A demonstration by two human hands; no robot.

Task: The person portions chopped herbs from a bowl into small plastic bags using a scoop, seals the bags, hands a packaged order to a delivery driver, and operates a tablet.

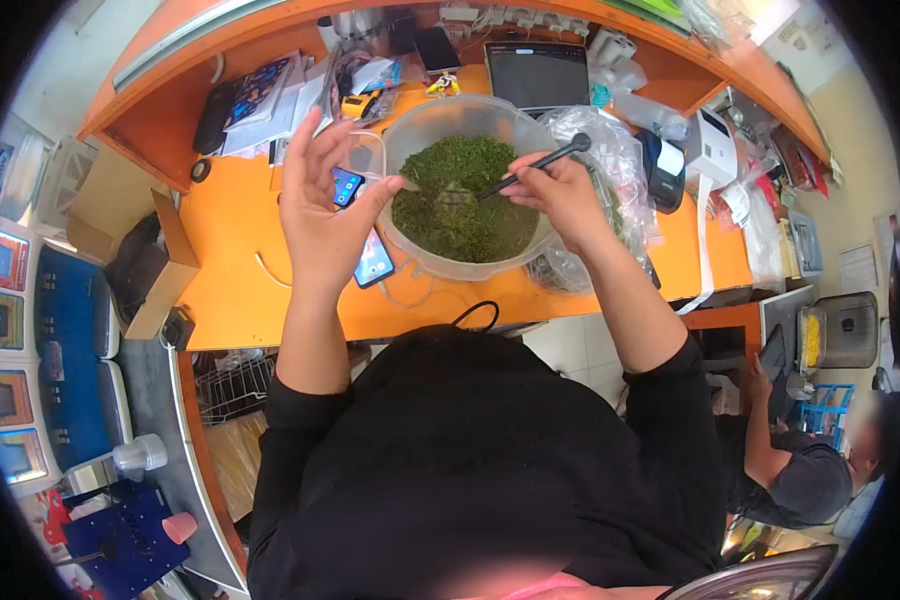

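A large clear plastic bowl [410, 140] full of chopped green herbs [460, 200] stands on the orange counter [230, 280]. My right hand [560, 190] grips a black spoon [535, 165] whose working end dips into the herbs. My left hand [320, 205] is raised, fingers spread, with its thumb against the bowl's left rim. A phone with a lit screen [373, 262] lies under that hand, beside the bowl.
Clear plastic bags [610, 150] lie right of the bowl. A tablet [537, 75], books [260, 95], and clutter fill the counter's back. A white label printer [710, 150] sits at right. Another person [800, 470] crouches at lower right. A cardboard box [160, 270] stands at left.
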